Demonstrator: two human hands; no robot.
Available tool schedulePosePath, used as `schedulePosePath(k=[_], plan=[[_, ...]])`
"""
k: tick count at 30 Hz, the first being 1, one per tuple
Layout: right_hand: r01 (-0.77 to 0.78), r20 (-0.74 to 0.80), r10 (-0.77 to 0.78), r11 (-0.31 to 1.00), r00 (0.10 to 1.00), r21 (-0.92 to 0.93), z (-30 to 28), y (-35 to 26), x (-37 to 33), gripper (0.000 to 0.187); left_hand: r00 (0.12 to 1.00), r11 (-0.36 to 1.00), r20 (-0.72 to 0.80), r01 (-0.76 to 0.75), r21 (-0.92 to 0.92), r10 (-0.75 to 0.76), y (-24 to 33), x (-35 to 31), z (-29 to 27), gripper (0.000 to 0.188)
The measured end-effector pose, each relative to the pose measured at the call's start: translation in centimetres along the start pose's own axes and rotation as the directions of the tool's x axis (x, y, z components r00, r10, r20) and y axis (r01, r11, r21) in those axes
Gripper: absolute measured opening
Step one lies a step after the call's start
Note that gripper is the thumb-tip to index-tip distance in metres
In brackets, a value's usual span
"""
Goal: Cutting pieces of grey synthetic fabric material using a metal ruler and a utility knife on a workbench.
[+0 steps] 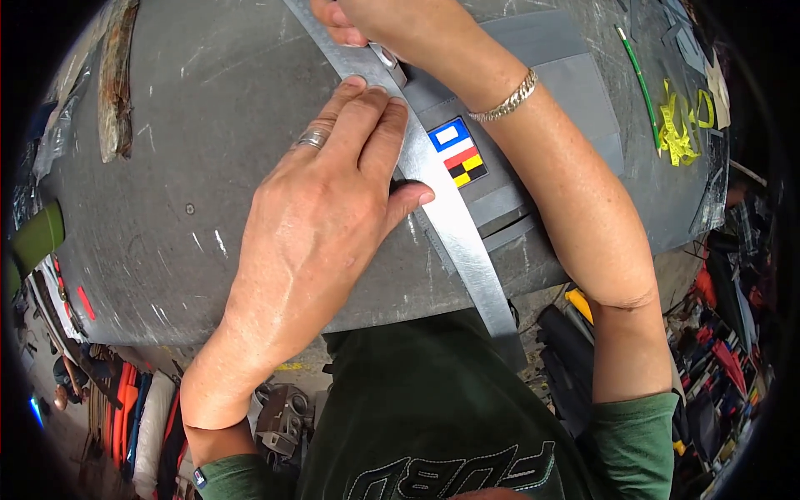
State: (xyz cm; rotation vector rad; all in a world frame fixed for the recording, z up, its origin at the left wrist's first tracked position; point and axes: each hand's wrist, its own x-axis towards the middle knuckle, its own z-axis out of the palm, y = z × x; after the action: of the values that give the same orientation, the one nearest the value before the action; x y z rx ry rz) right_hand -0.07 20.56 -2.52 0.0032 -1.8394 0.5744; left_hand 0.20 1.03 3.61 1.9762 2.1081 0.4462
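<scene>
My left hand (321, 192) lies on a long steel ruler (454, 200), its fingertips on the metal and its thumb across the blade. The ruler runs slantwise from the top to the table's near edge. Beneath and right of it is a grey fabric piece (575, 83) with a multicoloured flag patch (458, 152). My right hand (354, 21) is closed at the top, partly cut off by the frame. By its curled fingers, against the ruler's right edge, shows a silver tool (389, 62), seemingly a utility knife; its tip is hidden.
Across the dark, scratched table (183, 250), a worn wooden strip (119, 79) lies at the left. A green pencil (640, 87) and a crumpled yellow tape measure (679, 125) are at the right. Fabric rolls (129, 417) stand below left, and scissors (292, 408) lie below the near edge.
</scene>
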Motion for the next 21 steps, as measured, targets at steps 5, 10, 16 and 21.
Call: schedulePosePath(k=[5,10,16,21], plan=[[-0.203,0.146,0.192,0.977,0.970,0.065,0.4,-0.2,-0.4,0.017,1.000,1.000,-0.006,0.017,0.000,-0.017,-0.3,-0.4,0.0,0.060],[-0.141,0.160,0.124,0.985,0.979,0.098,-0.4,-1.2,0.3,0.029,1.000,1.000,-0.009,0.013,-0.003,-0.013,-0.2,-0.4,0.0,0.061],[-0.504,0.318,0.439,0.848,0.840,0.162,-0.8,-1.5,0.9,0.044,1.000,1.000,-0.015,0.011,-0.004,-0.011,-0.2,-0.4,0.3,0.061],[-0.689,0.345,0.607,0.696,0.715,0.203,-1.3,-2.4,2.0,0.050,0.997,0.998,-0.064,-0.049,0.025,0.051,-0.4,-0.4,-0.1,0.059]])
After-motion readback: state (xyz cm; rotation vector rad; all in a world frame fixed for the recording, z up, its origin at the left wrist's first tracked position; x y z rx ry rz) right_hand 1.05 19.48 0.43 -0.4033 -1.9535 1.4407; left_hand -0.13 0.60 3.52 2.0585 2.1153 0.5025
